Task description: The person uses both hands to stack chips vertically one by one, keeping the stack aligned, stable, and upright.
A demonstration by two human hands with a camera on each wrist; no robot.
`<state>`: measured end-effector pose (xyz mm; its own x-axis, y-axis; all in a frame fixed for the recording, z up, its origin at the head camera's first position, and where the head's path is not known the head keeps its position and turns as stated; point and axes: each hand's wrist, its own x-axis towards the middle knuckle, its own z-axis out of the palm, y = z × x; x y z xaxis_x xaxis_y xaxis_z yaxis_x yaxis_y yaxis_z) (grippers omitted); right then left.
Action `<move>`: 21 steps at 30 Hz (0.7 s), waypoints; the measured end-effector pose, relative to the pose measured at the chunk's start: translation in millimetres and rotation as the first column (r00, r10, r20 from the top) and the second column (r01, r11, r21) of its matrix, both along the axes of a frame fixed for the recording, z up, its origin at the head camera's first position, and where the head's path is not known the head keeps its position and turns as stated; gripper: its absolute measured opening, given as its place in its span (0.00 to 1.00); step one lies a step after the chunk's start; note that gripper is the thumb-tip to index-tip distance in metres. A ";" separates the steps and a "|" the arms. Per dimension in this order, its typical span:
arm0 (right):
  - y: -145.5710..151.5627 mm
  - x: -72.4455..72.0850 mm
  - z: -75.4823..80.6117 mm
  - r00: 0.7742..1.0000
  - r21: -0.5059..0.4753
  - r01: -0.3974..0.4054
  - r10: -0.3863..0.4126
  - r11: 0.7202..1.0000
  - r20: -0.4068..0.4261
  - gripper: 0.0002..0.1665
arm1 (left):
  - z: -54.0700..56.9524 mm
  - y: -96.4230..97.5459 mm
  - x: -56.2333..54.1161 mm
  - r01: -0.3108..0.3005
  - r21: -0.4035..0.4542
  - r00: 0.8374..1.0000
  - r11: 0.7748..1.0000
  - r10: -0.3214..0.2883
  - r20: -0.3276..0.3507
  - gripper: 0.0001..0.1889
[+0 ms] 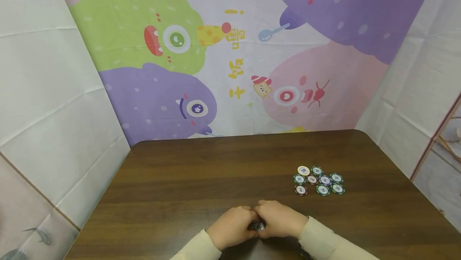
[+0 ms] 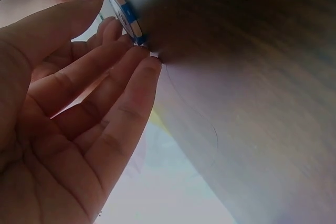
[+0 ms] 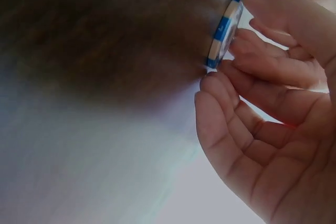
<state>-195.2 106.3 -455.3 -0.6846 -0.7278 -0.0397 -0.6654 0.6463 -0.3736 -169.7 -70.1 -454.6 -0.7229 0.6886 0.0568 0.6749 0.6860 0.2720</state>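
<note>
Pinched a blue-and-cream chip (image 3: 223, 29) between left hand (image 1: 233, 228) and right hand (image 1: 280, 218), toward the tabletop's (image 1: 173, 196) near edge.
Held by the rim from both sides (with loose chips (image 1: 324, 180) toward the far right corner).

The wall cloth (image 1: 245, 112) bears yellow lettering (image 1: 236, 69), turned sideways and read from bottom to top: 干饭, then a denser character, apparently 噜, then an exclamation mark (image 1: 234, 12). The nine loose chips (image 1: 312, 179) carry printed centre markings, too small to read with certainty. The held chip (image 3: 223, 32) carries an edge mark and face print, both illegible.
</note>
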 end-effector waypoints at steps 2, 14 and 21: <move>2.5 -0.7 0.4 1.000 -0.010 0.006 -0.006 1.000 0.007 0.12 | 0.0 0.6 -0.3 -0.004 -0.014 1.000 1.000 0.004 -0.013 0.12; 24.8 -7.6 9.9 0.998 -0.067 0.063 -0.064 0.996 -0.013 0.18 | 2.6 6.2 -1.3 -0.047 -0.074 0.999 0.996 0.045 -0.029 0.11; 41.9 -13.8 15.4 0.989 -0.103 0.137 -0.141 0.985 -0.041 0.19 | 0.0 9.3 -3.6 -0.048 -0.113 0.996 0.992 0.039 -0.083 0.12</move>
<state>-209.0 148.2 -439.8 -0.7788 -0.6241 0.0633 -0.5904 0.6951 -0.4102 -173.3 -60.8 -454.6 -0.7487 0.6618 0.0387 0.6601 0.7388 0.1361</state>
